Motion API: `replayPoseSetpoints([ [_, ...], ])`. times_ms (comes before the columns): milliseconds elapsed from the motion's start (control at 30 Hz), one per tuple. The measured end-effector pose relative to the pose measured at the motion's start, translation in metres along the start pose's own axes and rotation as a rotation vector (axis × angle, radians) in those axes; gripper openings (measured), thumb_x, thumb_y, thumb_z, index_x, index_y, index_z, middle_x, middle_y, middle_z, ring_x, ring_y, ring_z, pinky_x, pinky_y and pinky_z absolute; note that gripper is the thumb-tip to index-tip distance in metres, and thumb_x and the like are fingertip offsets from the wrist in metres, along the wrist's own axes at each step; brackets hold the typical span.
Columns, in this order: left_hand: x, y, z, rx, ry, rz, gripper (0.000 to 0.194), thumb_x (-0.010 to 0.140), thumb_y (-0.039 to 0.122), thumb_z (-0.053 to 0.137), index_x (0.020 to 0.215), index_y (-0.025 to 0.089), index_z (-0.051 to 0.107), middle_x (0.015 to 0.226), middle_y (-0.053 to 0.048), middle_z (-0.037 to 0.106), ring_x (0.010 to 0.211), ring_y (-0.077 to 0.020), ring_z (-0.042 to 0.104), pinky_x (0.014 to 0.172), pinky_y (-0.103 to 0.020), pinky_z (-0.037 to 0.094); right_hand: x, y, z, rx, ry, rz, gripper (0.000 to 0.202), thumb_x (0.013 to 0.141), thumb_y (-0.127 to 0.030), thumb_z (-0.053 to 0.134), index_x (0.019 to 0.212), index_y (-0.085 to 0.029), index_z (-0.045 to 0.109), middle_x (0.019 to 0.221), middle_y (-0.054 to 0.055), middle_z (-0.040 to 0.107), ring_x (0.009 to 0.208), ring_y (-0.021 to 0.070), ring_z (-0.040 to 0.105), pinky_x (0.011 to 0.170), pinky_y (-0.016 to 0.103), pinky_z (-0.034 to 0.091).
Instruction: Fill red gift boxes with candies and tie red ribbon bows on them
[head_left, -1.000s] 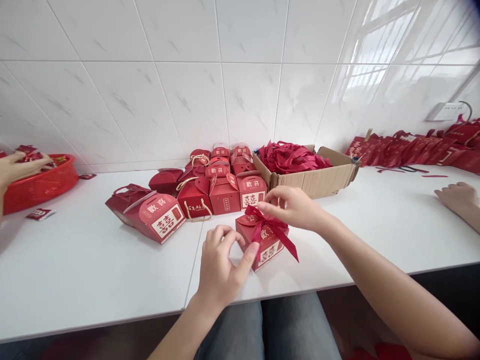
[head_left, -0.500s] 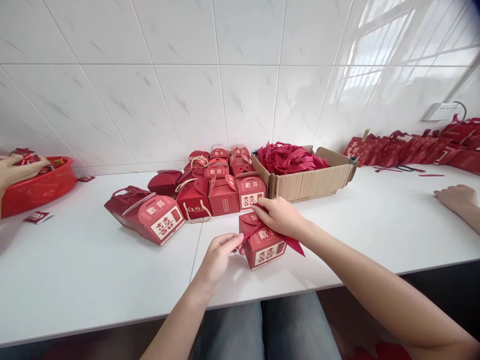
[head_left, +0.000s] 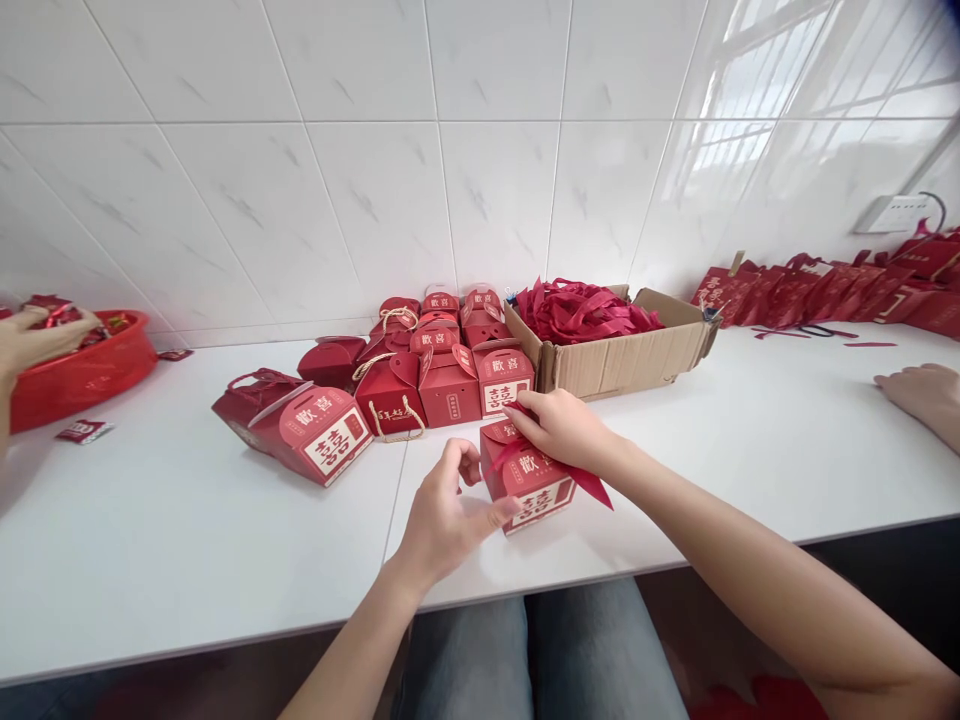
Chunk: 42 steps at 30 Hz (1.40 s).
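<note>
A small red gift box with white-panelled Chinese characters stands upright near the table's front edge. A red ribbon lies across its top, one tail sticking out on the right below my wrist. My right hand rests over the box top, its fingers closed on the ribbon; the fingertips are partly hidden. At the box's left side is my left hand, open, with thumb and fingers apart. Its thumb reaches across the lower front corner of the box, and whether it touches cannot be told.
Several finished-looking red boxes cluster against the wall, and a larger red box lies tilted to the left. Behind my right hand stands a cardboard box of ribbons. Other people's hands appear at both sides, one over a red basin.
My left hand has let go of the ribbon at the box's left side and opened, its thumb now before the box's front. My right hand stays on the box top.
</note>
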<state>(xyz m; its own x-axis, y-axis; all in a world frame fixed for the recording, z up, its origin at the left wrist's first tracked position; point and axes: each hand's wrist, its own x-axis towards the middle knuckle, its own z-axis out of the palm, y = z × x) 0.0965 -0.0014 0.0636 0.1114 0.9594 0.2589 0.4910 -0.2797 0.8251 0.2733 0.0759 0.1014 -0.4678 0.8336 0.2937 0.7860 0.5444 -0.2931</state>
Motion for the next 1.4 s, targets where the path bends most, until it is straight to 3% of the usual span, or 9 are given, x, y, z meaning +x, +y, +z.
replayPoseSetpoints([
  [200, 0.007, 0.009, 0.007, -0.138, 0.023, -0.092, 0.032, 0.085, 0.044, 0.049, 0.065, 0.019, 0.043, 0.06, 0.003, 0.04, 0.056, -0.0115, 0.039, 0.053, -0.024, 0.03, 0.0, 0.002, 0.0, -0.018, -0.002, -0.011, 0.029, 0.093, -0.035, 0.04, 0.074, -0.019, 0.054, 0.066, 0.004, 0.062, 0.06, 0.0159, 0.055, 0.054, 0.025, 0.028],
  [433, 0.012, -0.002, 0.016, -0.648, 0.028, -0.394, 0.034, 0.075, 0.038, 0.056, 0.052, 0.018, 0.041, 0.048, 0.004, 0.039, 0.049, -0.0099, 0.038, 0.054, -0.024, 0.034, 0.0, 0.003, 0.005, 0.027, -0.009, -0.036, 0.025, 0.093, -0.03, 0.041, 0.074, -0.019, 0.053, 0.067, 0.004, 0.061, 0.06, 0.0153, 0.054, 0.056, 0.025, 0.03],
  [567, 0.01, -0.004, 0.017, -0.645, 0.009, -0.363, 0.032, 0.077, 0.039, 0.054, 0.055, 0.018, 0.043, 0.052, 0.002, 0.044, 0.052, -0.0113, 0.043, 0.057, -0.025, 0.037, 0.001, 0.007, 0.002, 0.135, 0.021, -0.007, 0.028, 0.09, -0.039, 0.047, 0.07, -0.02, 0.05, 0.062, 0.001, 0.057, 0.057, 0.0142, 0.05, 0.056, 0.025, 0.032],
  [767, -0.002, -0.019, -0.001, -0.523, 0.043, -0.373, 0.028, 0.084, 0.045, 0.045, 0.076, 0.019, 0.049, 0.07, 0.001, 0.052, 0.063, -0.0133, 0.053, 0.056, -0.024, 0.039, -0.025, 0.056, -0.029, 0.651, 0.378, 0.167, 0.05, 0.086, -0.066, 0.034, 0.087, -0.02, 0.054, 0.088, 0.007, 0.063, 0.081, 0.0187, 0.058, 0.073, 0.031, 0.044],
  [867, 0.001, -0.019, -0.018, -0.383, 0.145, -0.288, 0.024, 0.083, 0.043, 0.047, 0.079, 0.02, 0.05, 0.082, -0.001, 0.053, 0.078, -0.0155, 0.055, 0.063, -0.025, 0.042, -0.056, 0.078, -0.03, 0.806, 0.411, 0.298, 0.049, 0.087, -0.064, 0.036, 0.084, -0.02, 0.058, 0.087, 0.007, 0.063, 0.079, 0.0176, 0.059, 0.072, 0.031, 0.045],
  [1000, 0.03, 0.01, -0.027, -0.149, 0.071, -0.099, 0.022, 0.08, 0.043, 0.054, 0.087, 0.022, 0.058, 0.097, -0.004, 0.059, 0.098, -0.0218, 0.054, 0.08, -0.032, 0.044, -0.09, 0.068, -0.012, 0.857, 0.127, 0.352, 0.06, 0.089, -0.065, 0.028, 0.073, -0.018, 0.061, 0.07, 0.006, 0.06, 0.062, 0.0162, 0.053, 0.059, 0.03, 0.042],
  [1133, 0.069, 0.044, -0.01, 0.15, -0.12, 0.185, 0.018, 0.076, 0.04, 0.06, 0.082, 0.024, 0.066, 0.1, -0.006, 0.06, 0.107, -0.0273, 0.051, 0.089, -0.041, 0.043, -0.099, 0.035, 0.001, 0.88, 0.042, 0.374, 0.054, 0.087, -0.063, 0.036, 0.063, -0.018, 0.055, 0.057, 0.001, 0.052, 0.053, 0.0137, 0.046, 0.054, 0.028, 0.038],
  [1233, 0.083, 0.05, 0.005, 0.297, -0.332, 0.228, 0.014, 0.074, 0.037, 0.061, 0.073, 0.024, 0.064, 0.089, -0.007, 0.061, 0.103, -0.0287, 0.052, 0.083, -0.04, 0.046, -0.102, 0.019, 0.004, 0.915, 0.035, 0.397, 0.046, 0.082, -0.06, 0.051, 0.061, -0.019, 0.051, 0.056, -0.001, 0.048, 0.052, 0.0119, 0.043, 0.052, 0.027, 0.038],
  [1400, 0.076, 0.034, 0.02, 0.299, -0.228, 0.211, 0.011, 0.078, 0.029, 0.058, 0.07, 0.021, 0.058, 0.085, -0.005, 0.06, 0.091, -0.0244, 0.056, 0.08, -0.038, 0.044, -0.108, 0.002, 0.021, 1.032, 0.074, 0.407, 0.041, 0.082, -0.056, 0.054, 0.064, -0.02, 0.049, 0.056, -0.004, 0.042, 0.049, 0.0104, 0.04, 0.049, 0.025, 0.037],
])
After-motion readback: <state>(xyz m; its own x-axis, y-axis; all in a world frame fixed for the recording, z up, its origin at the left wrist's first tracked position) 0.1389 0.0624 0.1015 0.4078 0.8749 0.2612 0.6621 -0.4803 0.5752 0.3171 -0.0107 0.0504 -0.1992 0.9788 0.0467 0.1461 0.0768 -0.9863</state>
